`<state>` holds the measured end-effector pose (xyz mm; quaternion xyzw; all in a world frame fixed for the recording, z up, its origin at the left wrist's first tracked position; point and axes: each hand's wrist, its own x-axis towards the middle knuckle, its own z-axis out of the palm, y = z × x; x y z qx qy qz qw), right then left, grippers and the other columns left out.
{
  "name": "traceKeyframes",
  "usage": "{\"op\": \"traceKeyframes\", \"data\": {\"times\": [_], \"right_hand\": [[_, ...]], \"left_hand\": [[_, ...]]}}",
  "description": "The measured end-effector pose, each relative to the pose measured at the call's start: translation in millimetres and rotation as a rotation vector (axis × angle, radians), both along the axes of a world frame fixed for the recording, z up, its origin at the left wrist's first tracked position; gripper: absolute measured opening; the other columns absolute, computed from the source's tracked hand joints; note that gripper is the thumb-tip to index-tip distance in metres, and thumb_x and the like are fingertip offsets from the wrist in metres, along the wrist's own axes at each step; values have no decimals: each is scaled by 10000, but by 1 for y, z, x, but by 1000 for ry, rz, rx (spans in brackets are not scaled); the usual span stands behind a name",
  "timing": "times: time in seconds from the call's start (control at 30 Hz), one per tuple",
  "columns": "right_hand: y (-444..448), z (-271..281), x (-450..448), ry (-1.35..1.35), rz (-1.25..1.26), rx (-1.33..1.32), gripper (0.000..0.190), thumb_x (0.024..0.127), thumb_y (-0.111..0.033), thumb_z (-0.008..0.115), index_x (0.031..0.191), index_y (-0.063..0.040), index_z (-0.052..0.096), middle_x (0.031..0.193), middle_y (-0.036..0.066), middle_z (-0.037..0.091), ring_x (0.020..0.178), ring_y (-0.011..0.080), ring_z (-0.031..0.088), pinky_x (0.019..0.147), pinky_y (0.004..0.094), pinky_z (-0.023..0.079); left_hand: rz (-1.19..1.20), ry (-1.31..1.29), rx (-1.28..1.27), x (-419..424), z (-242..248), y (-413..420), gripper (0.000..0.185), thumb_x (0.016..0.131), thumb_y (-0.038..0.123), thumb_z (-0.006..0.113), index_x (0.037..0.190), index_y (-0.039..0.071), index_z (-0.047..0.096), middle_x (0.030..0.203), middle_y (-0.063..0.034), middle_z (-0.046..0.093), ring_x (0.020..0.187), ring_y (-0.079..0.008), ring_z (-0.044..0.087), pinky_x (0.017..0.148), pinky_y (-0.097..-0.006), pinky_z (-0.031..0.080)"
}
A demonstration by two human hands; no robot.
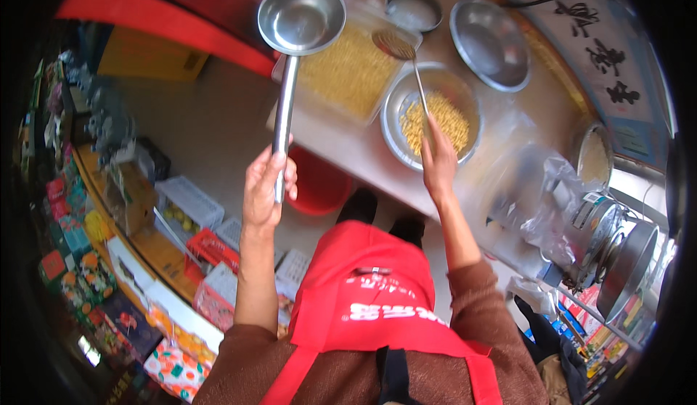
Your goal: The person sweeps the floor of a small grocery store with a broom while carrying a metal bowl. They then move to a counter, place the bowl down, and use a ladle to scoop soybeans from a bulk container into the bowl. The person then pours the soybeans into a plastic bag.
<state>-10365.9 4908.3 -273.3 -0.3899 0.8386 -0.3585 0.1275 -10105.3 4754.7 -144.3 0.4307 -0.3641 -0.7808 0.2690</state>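
Observation:
My left hand (268, 184) grips the long handle of a steel ladle (301, 17), whose wide round bowl is raised at the upper left. In my right hand (440, 160) is the thin handle of a slotted skimmer (394, 44). That hand is over a steel mixing bowl (387, 127) holding small yellow pieces (452, 119) of food, while the skimmer's head hangs near the edge of a clear rectangular tub (375, 114). More yellow pieces (348, 70) fill this tub; motion blur hides their shape.
A steel basin (490, 44) and a smaller round pan (414, 10) stand at the table's far side. A plastic bag (550, 209) and a metal machine (596, 225) are on the right. A red bucket (318, 182) sits below the table edge; crates (190, 203) line the left.

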Motion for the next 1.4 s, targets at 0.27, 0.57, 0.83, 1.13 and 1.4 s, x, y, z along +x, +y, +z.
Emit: {"op": "traceKeyframes", "data": {"times": [0.27,0.57,0.83,1.13,1.4], "right_hand": [[-72,-70,53,-1124,-52,-111,393,966,-350,461,1175,-28,547,1037,93,600,916,161,608,759,291,481],[50,-150,45,-1741,-676,-155,530,931,-397,530,1222,33,425,1183,233,557,1057,329,585,881,435,507],[99,-203,12,-1649,-771,-269,255,942,-210,543,1069,12,534,1066,172,590,1032,309,588,913,442,506],[225,-184,-22,-1340,-759,-183,229,925,-239,582,1076,-76,527,982,60,629,878,194,630,812,305,524],[286,-153,17,-1533,-556,-71,298,961,-303,502,1149,-72,523,1017,106,648,820,190,655,714,308,554]], "left_hand": [[226,-180,2,104,-25,44,446,937,204,553,1312,-6,434,724,-21,521,537,-71,504,420,-198,440],[522,-416,293,194,-193,182,111,907,175,593,913,93,519,698,-5,517,435,-59,453,333,-191,336],[404,-719,529,183,-397,195,97,889,116,571,833,71,506,602,-4,478,413,-79,407,334,-228,319],[304,-1243,265,142,-566,202,83,890,109,552,898,57,488,565,-19,443,400,-115,396,333,-260,301],[912,98,1101,120,-528,202,103,935,138,517,900,63,456,670,-40,466,468,-100,378,381,-211,272]]}}
